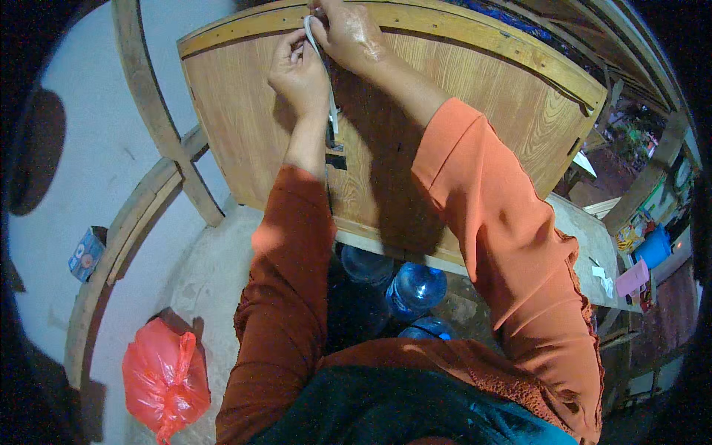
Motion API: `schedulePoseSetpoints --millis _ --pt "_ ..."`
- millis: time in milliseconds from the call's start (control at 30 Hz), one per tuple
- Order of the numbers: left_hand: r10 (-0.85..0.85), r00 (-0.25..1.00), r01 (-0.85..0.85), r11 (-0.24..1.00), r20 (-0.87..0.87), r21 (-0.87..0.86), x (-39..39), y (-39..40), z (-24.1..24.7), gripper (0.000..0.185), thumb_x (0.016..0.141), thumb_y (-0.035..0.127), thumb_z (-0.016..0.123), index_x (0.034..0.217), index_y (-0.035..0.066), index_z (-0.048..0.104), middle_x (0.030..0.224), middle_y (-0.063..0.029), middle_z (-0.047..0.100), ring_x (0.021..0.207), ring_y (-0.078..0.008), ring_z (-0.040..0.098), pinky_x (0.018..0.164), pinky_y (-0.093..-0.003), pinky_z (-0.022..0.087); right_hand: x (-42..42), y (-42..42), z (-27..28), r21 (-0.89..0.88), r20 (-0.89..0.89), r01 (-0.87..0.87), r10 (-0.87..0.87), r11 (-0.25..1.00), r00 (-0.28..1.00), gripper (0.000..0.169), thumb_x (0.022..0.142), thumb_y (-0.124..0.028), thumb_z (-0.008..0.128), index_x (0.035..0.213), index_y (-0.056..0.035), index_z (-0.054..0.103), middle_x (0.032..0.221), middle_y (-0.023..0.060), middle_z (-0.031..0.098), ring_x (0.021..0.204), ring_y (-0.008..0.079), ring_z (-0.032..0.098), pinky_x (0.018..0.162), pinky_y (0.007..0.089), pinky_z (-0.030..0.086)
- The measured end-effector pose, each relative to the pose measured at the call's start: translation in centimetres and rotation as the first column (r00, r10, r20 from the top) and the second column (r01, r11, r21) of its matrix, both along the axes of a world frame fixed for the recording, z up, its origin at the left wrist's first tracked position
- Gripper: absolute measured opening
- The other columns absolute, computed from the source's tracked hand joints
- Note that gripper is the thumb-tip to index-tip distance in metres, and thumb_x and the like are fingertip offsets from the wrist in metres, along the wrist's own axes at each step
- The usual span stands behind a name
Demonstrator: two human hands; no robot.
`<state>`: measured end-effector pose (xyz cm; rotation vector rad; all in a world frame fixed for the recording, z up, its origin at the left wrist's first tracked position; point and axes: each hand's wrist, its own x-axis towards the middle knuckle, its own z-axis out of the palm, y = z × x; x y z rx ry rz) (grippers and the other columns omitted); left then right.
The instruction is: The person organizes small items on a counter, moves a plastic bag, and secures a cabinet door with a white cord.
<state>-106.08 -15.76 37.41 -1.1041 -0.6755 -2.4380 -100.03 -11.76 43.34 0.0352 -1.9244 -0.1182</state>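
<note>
A thin white strip or cord (332, 103) hangs down over the front of a wooden cabinet (239, 122). My left hand (303, 75) pinches it near its upper part, beside the cabinet's top rail (411, 19). To the right and slightly higher, my right hand (350, 33) has its fingers curled at the rail, close to the strip's top end; its fingertips are partly cut off by the picture's edge. Whether the right fingers grip the strip is unclear. Below my left hand, a dark latch or slot (335, 161) sits at the seam between the cabinet doors.
Large blue water bottles (417, 289) stand beneath the cabinet. A tied red plastic bag (167, 372) lies at the lower left. Wooden beams (150, 83) cross the left wall, where a small blue box (87, 254) rests. A pink container (633, 277) and a blue one (653, 247) are at the right.
</note>
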Motion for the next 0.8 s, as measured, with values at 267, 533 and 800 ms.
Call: schedulePoseSetpoints --millis 267,533,800 --pt "0.408 0.858 -0.451 0.890 -0.313 -0.075 -1.8 -0.9 0.3 0.015 0.070 -0.001 0.055 0.084 -0.001 0.062 0.077 -0.0122 0.058 0.072 -0.0243 0.056 0.065 -0.0294 0.044 0.2 -0.2 -0.1 -0.002 -0.051 0.013 -0.013 1.000 0.999 0.016 0.084 -0.015 0.044 0.091 -0.0013 0.040 0.064 0.0285 0.052 0.059 0.0465 0.050 0.051 0.0498 0.038" --pt "0.542 0.586 -0.707 0.706 -0.602 -0.053 -3.1 -1.8 0.5 0.015 0.071 0.004 0.057 0.086 0.004 0.057 0.082 -0.0112 0.057 0.074 -0.0285 0.057 0.064 -0.0345 0.046 1.6 -0.5 0.3 -0.014 0.059 -0.066 0.067 0.998 0.996 0.018 0.080 -0.013 0.047 0.093 -0.0017 0.045 0.070 0.0247 0.055 0.066 0.0404 0.055 0.055 0.0461 0.041" --pt "0.467 0.460 -0.730 0.683 -0.755 -0.022 -4.5 -3.3 1.7 0.013 0.070 0.005 0.056 0.083 0.004 0.054 0.081 -0.0119 0.055 0.077 -0.0306 0.054 0.066 -0.0379 0.045 0.9 0.3 -1.0 0.201 0.080 0.127 -0.146 0.971 0.986 0.019 0.077 -0.013 0.045 0.095 -0.0056 0.045 0.089 0.0199 0.055 0.089 0.0374 0.051 0.072 0.0447 0.044"
